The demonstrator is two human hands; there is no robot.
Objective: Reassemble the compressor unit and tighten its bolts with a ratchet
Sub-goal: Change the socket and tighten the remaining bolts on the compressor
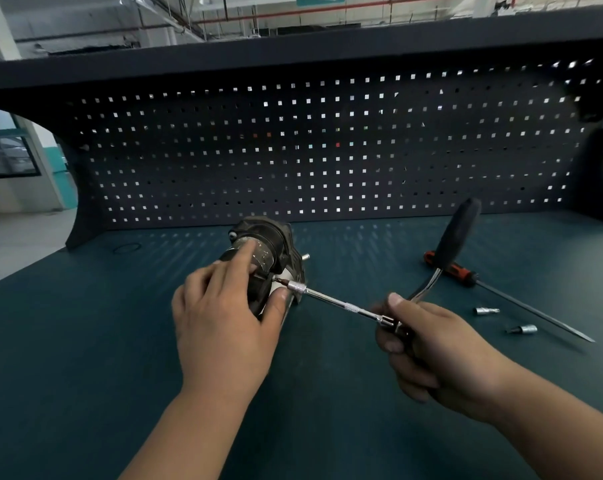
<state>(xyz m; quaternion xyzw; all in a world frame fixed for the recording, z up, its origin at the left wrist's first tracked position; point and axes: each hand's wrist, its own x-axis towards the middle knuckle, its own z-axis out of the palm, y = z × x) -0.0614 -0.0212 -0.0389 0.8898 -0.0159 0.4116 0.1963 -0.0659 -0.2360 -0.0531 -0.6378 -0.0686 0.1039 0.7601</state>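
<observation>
Two bare hands work a ratchet (455,237) on a compressor unit (268,251) at a dark green desk (327,427).
Nearest, the right hand (431,344) is closed around the ratchet's head, and the black handle rises away to the far right. The left hand (220,327) wraps over the compressor unit, thumb on its near side and forefinger along the top, steadying it on its side mid-desk. A thin extension bar (338,301) runs left from the ratchet to a bit meeting the unit's right face. This looks like the bolt-tightening step. The next move likely calls for swinging the handle while keeping the bar straight and the unit from rolling. Farther right lie two loose sockets (486,310) and a screwdriver (452,268). A perforated back panel (327,150) stands farthest.
</observation>
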